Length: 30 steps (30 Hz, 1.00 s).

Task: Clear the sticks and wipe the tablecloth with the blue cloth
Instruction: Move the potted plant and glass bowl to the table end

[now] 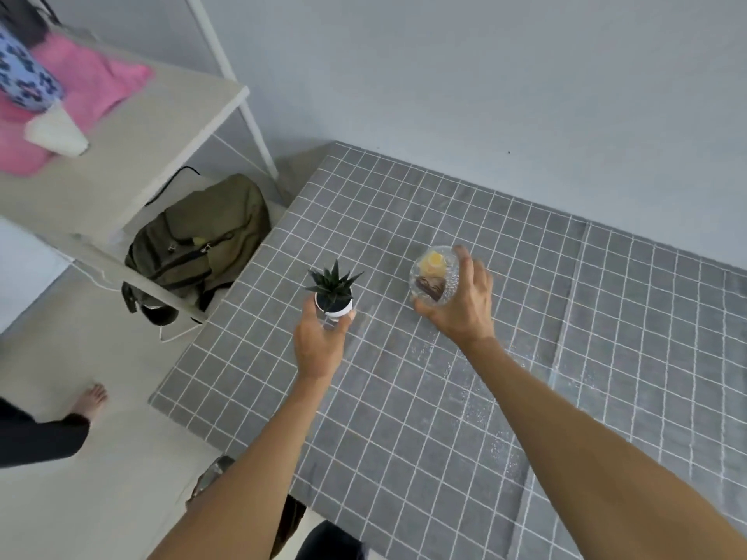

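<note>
Tablecloth (465, 398) lies under left hand (319, 345) and right hand (461, 305).

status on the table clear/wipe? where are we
Done, apparently: no sticks show on the grey checked tablecloth, and it glistens in streaks, so it may already be wiped. No blue cloth in view.
In hand: left hand grips the small potted plant; right hand grips the clear glass bowl, both low over the cloth.
Left: hard to tell; probably just setting these two down.
</note>
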Available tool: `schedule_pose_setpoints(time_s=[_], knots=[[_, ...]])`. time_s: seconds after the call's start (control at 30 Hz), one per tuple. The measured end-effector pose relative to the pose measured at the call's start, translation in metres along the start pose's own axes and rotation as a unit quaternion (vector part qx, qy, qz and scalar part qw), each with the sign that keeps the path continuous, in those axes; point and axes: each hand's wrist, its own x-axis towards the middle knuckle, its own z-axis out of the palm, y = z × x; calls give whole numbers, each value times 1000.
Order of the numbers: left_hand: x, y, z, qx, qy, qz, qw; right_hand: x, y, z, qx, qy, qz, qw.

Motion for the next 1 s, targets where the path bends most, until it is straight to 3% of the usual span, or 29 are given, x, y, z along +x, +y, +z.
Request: schedule_pose_setpoints(time_s=[0.2,0.53,1.0], knots=[[20,-30,-29,-15,44,-40,998,28,-41,57,20,-29,-64,997],[41,-46,-49,-21,92,-36,995,65,-87,126,31,-88,-91,992],[40,-48,-32,-21,87,-28,996,85,-82,138,28,-127,-93,987]])
